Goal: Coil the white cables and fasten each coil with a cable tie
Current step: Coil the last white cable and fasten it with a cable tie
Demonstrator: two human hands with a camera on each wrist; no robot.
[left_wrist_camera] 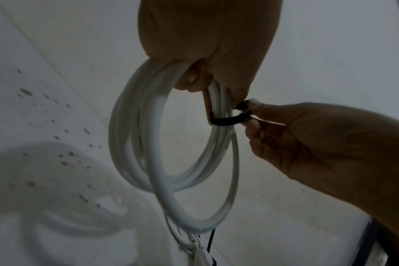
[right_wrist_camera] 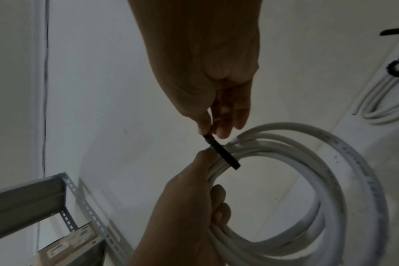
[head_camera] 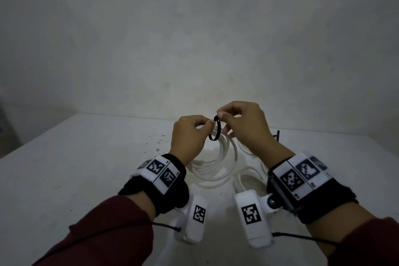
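A coil of white cable [head_camera: 225,157] hangs above the white table [head_camera: 86,168]. My left hand [head_camera: 208,124] grips the top of the coil [left_wrist_camera: 171,153], its fingers curled round the strands. A black cable tie [head_camera: 216,129] is looped loosely round the strands just beside that grip. My right hand [head_camera: 220,115] pinches the joined end of the cable tie [left_wrist_camera: 230,120] between thumb and fingertips. In the right wrist view the cable tie [right_wrist_camera: 224,153] crosses the coil [right_wrist_camera: 319,180] above my left hand [right_wrist_camera: 189,207].
A second white coil [right_wrist_camera: 380,100] bound with a black tie [right_wrist_camera: 396,71] lies on the table to the right. More loose white cable [head_camera: 246,176] lies under my right wrist. A perforated metal shelf frame [right_wrist_camera: 34,196] stands beyond the table's left side.
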